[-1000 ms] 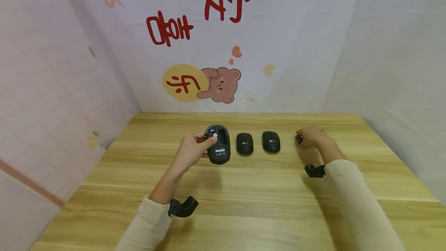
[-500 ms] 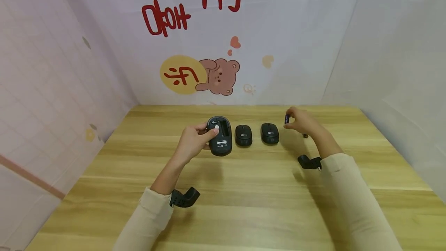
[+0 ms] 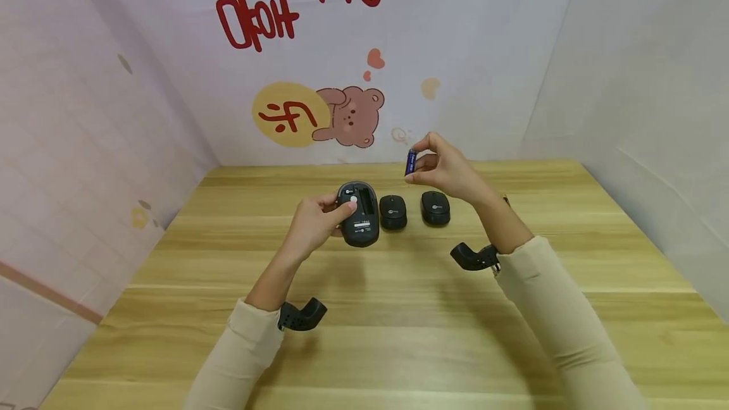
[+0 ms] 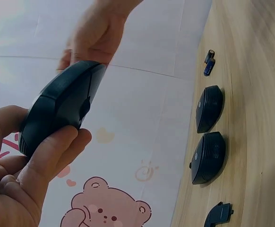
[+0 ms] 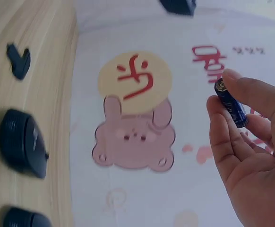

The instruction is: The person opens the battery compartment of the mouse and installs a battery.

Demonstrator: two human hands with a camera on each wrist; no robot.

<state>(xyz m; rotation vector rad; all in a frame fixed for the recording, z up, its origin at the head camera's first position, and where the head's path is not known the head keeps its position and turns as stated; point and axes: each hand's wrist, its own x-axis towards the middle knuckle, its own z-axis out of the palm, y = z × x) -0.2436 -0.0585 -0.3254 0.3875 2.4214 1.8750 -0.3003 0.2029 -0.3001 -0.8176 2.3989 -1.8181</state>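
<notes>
My left hand (image 3: pixel 313 223) grips a black computer mouse (image 3: pixel 359 223), its underside turned towards me and the long battery slot uncovered. The thumb lies across the underside near a white round spot. To the right, and higher, my right hand (image 3: pixel 447 169) pinches a dark blue battery (image 3: pixel 411 163) between thumb and fingertips. The right wrist view shows this battery (image 5: pixel 231 104) tilted, one metal end up, apart from the mouse (image 5: pixel 179 5) at the top edge. In the left wrist view the raised mouse (image 4: pixel 64 101) hides the right fingertips.
Two more black mice, one left (image 3: pixel 393 212) and one right (image 3: pixel 435 209), stand on the wooden table (image 3: pixel 398 347). Loose batteries (image 4: pixel 209 63) lie beyond them, mostly behind my right forearm. A small black battery cover (image 4: pixel 219 215) lies at the other end of the row.
My right hand has picked up the battery from the table's right side, raised it and carried it left towards the mouse. The left hand keeps its hold; the head view has tilted slightly down.
</notes>
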